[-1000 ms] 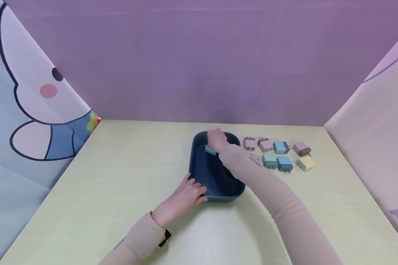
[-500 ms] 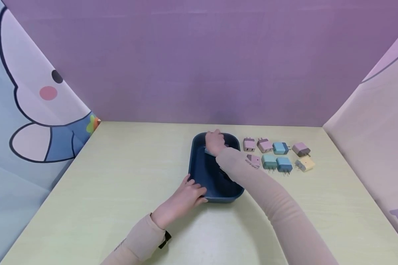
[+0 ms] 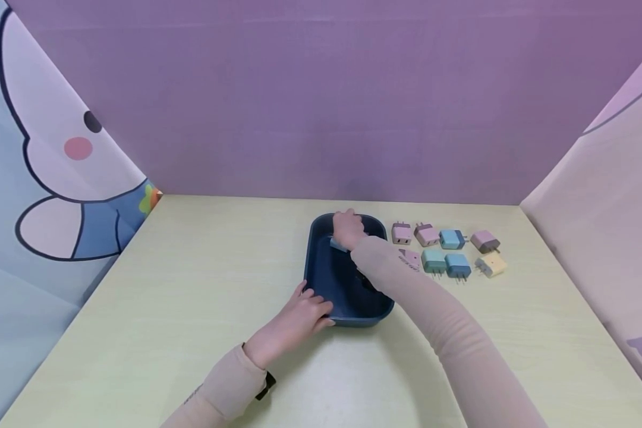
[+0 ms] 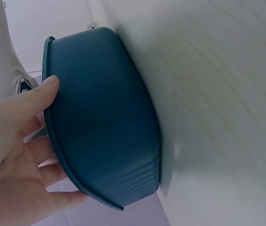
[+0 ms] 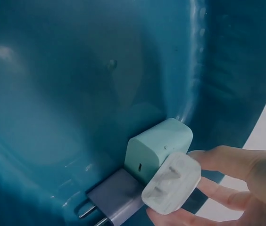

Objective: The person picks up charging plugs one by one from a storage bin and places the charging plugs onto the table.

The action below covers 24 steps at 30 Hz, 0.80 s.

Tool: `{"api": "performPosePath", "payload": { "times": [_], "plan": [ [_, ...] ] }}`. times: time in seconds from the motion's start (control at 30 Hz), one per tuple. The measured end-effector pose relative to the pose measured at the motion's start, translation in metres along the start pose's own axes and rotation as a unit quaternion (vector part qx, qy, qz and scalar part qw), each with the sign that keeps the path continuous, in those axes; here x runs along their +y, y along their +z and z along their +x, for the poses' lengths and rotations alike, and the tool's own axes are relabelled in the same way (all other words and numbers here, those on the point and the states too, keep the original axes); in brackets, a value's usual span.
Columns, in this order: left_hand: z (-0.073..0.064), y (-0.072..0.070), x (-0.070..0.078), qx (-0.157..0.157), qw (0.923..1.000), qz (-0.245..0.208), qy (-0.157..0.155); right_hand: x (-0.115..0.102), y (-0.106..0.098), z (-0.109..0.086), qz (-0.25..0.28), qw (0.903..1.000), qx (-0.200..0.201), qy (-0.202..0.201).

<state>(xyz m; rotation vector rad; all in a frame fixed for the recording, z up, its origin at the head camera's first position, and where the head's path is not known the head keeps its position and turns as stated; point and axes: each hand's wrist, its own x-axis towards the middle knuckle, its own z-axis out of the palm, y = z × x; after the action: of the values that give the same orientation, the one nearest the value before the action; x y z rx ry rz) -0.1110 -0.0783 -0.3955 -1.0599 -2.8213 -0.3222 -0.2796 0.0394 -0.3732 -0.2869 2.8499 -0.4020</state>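
Note:
A dark blue plastic bin [image 3: 348, 291] stands on the table. My left hand [image 3: 302, 312] grips its near left corner; in the left wrist view the thumb [image 4: 50, 87] lies on the outside of the rim, the fingers partly hidden behind it. Deep in the bin's far end is my right hand [image 3: 348, 230]. The right wrist view shows it pinching a white charger plug [image 5: 173, 183], prong face towards the camera. Against that plug lie a mint green charger plug [image 5: 159, 143] and a purple charger plug [image 5: 116, 195], both on the bin's floor.
Right of the bin, several charger plugs lie in two loose rows, among them a pink one [image 3: 402, 233], a green one [image 3: 434, 261], a blue one [image 3: 458, 266] and a yellow one [image 3: 492, 264]. A purple backdrop [image 3: 342, 107] rises behind the table.
My right hand has shifted slightly left and towards me inside the bin, then barely moved over the last half second. The left hand and the bin stay put.

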Motion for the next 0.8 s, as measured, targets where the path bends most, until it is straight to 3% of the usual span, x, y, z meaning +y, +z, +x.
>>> {"api": "performPosePath", "payload": {
  "times": [0.13,0.33,0.57,0.8],
  "plan": [
    [0.0,0.0,0.0,0.001,1.0,0.001,0.001,0.0,-0.002,-0.003,0.002,1.0,-0.004,-0.008],
    [0.0,0.007,-0.003,0.031,0.9993,-0.002,0.019,0.0,-0.005,-0.008,0.01,0.9997,-0.005,-0.022],
    [0.001,0.001,0.001,-0.001,1.0,0.002,-0.004,0.0,-0.008,-0.009,0.01,0.9991,-0.013,-0.039],
    [0.001,0.001,0.0,0.0,1.0,-0.003,-0.004,0.002,-0.019,-0.015,-0.007,0.9966,-0.021,-0.079]
  ]
}}
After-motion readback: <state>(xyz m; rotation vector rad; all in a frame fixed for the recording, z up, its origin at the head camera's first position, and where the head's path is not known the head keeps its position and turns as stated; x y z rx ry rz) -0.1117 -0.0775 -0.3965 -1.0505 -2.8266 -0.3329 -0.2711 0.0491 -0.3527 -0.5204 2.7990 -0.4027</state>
